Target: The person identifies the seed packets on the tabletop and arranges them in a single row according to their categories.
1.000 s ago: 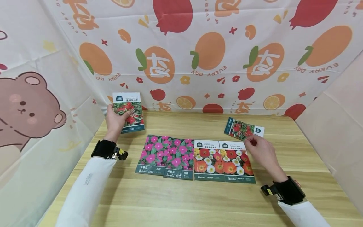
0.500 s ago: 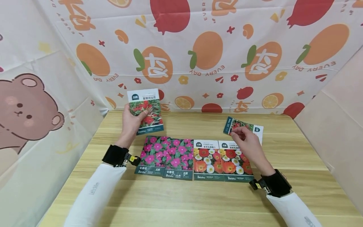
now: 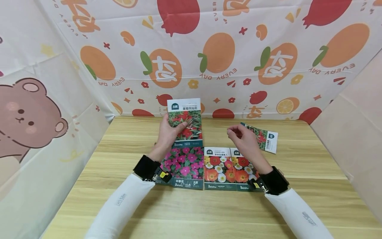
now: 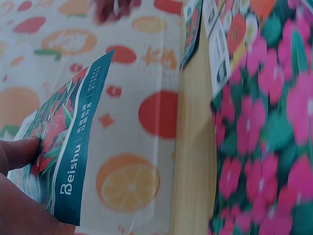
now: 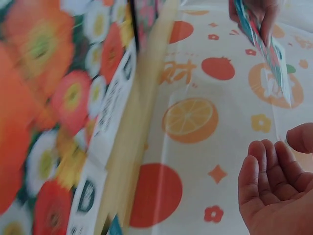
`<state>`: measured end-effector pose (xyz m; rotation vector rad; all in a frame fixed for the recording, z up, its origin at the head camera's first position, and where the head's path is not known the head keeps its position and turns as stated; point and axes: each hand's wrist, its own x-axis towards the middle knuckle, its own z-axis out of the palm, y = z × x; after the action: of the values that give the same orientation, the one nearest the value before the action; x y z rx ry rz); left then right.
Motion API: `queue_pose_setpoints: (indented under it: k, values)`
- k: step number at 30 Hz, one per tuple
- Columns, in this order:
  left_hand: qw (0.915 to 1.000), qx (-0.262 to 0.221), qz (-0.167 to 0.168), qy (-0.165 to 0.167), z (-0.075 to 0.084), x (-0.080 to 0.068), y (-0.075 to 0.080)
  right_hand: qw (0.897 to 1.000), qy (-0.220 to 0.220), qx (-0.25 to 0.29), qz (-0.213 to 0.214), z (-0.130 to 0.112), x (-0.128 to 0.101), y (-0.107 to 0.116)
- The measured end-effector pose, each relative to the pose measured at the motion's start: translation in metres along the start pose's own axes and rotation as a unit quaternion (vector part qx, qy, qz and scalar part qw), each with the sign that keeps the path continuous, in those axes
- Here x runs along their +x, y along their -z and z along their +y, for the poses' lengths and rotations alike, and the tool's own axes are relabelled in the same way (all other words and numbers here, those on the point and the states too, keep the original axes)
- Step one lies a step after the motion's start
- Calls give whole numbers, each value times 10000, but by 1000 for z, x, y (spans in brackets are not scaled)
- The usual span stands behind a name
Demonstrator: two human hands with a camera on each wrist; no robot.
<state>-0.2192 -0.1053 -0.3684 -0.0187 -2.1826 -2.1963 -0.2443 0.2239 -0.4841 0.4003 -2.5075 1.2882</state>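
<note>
My left hand (image 3: 170, 134) grips a seed packet (image 3: 193, 116) with red flowers, its thumb lying across the front. The packet is raised off the table, upright, above and behind two pink-flower seed packets (image 3: 191, 162). In the left wrist view the held packet (image 4: 73, 142) is tilted, teal band toward the camera. My right hand (image 3: 246, 142) hovers with loosely curved fingers and nothing in them; the right wrist view shows that hand (image 5: 279, 186) from the palm side. Behind it a second red-flower packet (image 3: 270, 142) lies slanted on the table, partly hidden.
Two poppy seed packets (image 3: 219, 171) lie side by side, right of the pink ones, in one row on the wooden table (image 3: 191, 212). A fruit-print cloth (image 3: 221, 83) hangs behind the table's back edge. More cloth (image 3: 80, 139) covers the sides.
My left hand has carried the red-flower packet rightward from the left. My right hand has moved left, away from the lying red-flower packet, which has stayed in place.
</note>
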Motion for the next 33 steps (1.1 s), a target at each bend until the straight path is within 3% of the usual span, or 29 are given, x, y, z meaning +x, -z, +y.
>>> queue_pose_setpoints:
  k: [4,10,15,24,26,30,33]
  values:
    - [9997,-148,-206,0,-3,-5,-17,9995,9,299,24,17,12,-22]
    - [9990,-256,-366,102,-6,-10,-36,9916,-171,1278,-48,-3,18,-38]
    - [9990,-135,-379,183,-8,-12,-44,9834,-395,1769,3,-17,17,-43]
    - [9986,-232,-460,102,-14,-13,-52,9716,-829,2214,-64,-18,16,-45]
    - [9987,-218,-448,93,-14,-14,-54,9718,-892,2183,-83,-28,15,-41]
    - [9990,-97,-431,39,-15,-15,-58,9710,-1220,2040,-253,-92,5,-14]
    - [9985,-108,-535,12,-16,-16,-59,9708,-1398,1924,-305,-127,-3,2]
